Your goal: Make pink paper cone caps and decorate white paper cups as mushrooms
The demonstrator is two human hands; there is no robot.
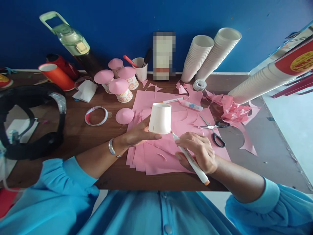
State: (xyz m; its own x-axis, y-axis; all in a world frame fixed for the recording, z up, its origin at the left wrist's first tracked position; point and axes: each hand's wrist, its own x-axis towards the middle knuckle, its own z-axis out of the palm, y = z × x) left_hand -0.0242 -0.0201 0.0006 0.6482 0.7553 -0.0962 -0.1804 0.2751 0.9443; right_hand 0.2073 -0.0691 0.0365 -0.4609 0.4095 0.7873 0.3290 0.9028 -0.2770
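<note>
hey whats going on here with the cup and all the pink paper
A person sits at a table. Their left hand steadies an upturned paper cup on a stack of pink paper, while the right hand holds a marker with its tip at the cup's rim. Scissors lie to the right, and four pink-topped cups stand behind.

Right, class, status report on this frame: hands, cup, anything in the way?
Left hand steadies upturned paper cup on pink paper. Right hand holds marker, tip at cup's rim. Scissors lie just right, clear of the hands.
</note>
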